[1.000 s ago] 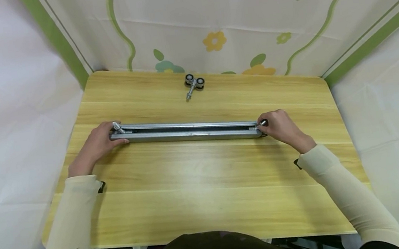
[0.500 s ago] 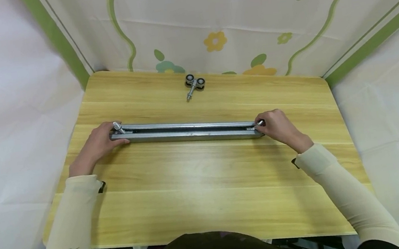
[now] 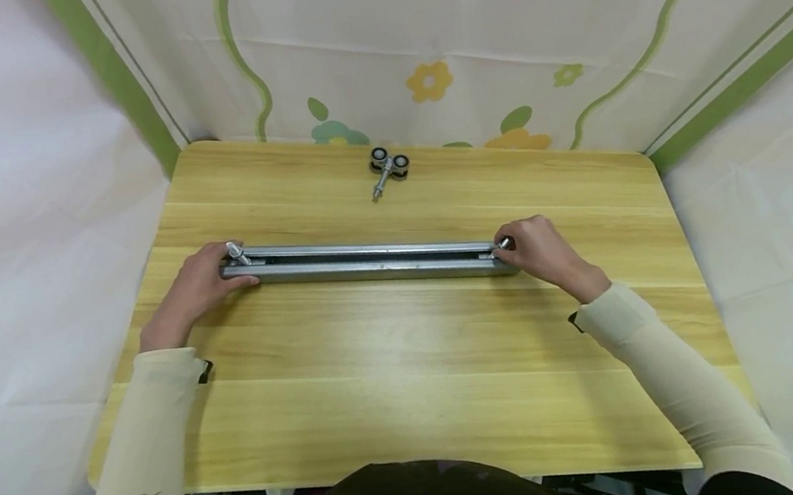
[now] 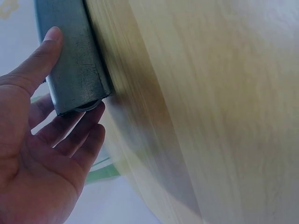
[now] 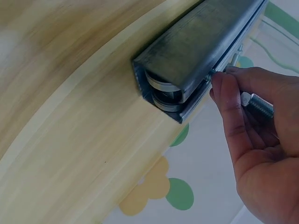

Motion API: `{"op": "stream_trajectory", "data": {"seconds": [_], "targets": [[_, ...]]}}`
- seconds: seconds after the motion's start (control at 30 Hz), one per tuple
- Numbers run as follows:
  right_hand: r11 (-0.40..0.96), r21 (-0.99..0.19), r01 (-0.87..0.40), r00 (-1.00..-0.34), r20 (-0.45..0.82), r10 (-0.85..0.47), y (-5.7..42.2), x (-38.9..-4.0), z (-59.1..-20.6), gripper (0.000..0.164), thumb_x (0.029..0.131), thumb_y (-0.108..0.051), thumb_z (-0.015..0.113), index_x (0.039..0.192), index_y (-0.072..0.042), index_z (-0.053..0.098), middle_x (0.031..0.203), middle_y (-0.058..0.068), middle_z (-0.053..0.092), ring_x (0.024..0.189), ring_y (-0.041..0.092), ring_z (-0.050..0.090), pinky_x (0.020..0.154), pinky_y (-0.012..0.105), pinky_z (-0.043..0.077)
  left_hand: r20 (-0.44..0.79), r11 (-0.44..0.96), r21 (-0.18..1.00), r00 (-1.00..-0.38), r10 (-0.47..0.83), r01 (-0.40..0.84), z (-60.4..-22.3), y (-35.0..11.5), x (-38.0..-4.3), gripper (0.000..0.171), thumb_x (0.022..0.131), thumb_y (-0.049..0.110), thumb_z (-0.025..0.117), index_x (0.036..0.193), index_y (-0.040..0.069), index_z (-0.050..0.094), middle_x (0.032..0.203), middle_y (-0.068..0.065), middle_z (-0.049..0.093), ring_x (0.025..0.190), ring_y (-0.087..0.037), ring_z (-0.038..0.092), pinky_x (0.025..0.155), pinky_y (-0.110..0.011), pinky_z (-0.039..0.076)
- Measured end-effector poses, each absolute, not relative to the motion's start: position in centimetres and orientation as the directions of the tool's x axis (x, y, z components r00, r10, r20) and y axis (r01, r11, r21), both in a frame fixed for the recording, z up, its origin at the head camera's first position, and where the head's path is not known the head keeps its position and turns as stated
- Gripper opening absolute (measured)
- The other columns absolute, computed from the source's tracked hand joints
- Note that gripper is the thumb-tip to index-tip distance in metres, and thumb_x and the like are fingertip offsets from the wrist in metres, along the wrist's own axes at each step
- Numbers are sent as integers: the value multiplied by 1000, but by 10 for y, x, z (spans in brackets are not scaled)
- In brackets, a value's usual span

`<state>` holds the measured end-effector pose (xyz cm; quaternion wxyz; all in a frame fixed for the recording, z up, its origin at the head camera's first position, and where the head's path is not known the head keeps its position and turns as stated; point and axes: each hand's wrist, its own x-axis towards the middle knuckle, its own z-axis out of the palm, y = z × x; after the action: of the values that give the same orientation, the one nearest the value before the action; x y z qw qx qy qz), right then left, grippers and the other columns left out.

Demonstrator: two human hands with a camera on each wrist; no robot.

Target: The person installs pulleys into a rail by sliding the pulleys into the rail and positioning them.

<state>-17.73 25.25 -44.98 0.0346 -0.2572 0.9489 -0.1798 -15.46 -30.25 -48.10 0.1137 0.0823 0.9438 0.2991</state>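
A grey metal channel rail (image 3: 369,271) lies lengthwise on the table, its slot facing up. My left hand (image 3: 188,296) grips its left end, thumb on the near wall (image 4: 77,60) in the left wrist view. A bolt (image 3: 238,253) sticks up from the slot there. At the other end my right hand (image 3: 546,254) pinches the bolt (image 5: 257,107) of a roller trolley. Its wheels (image 5: 161,84) sit inside the rail's open end in the right wrist view. Fingers hide part of that bolt.
A second roller trolley (image 3: 388,166), two-wheeled with a threaded bolt, lies on the wooden table (image 3: 400,389) beyond the rail. A white curtain (image 3: 340,46) with printed flowers hangs behind the table's back edge; white sheets hang on both sides.
My right hand has moved left, and the bolt it pinches has slid further along the slot into the rail. The left hand, the rail and the loose trolley stay put.
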Motion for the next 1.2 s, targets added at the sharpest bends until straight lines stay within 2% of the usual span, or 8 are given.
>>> {"op": "stream_trajectory", "data": {"seconds": [0.73,1.2], "targets": [[783,-396,-479,-852,-5,-523,215,-178,-449,13,95,-4,78,102,6,80,99,20,79,83,26,78,72,42,65,-165,807,584,-960,226,89,-480,-302,-154,68,92,23,86,144,-10,55,143,-37,54,134,-56,49,113,-69,39],[763,-371,-530,-827,24,-562,183,-178,-449,11,94,-2,78,101,6,80,97,20,79,80,25,76,70,40,64,-170,807,584,-960,224,84,-481,-303,-155,70,92,25,86,144,-10,54,140,-37,56,131,-55,52,110,-69,41]]}}
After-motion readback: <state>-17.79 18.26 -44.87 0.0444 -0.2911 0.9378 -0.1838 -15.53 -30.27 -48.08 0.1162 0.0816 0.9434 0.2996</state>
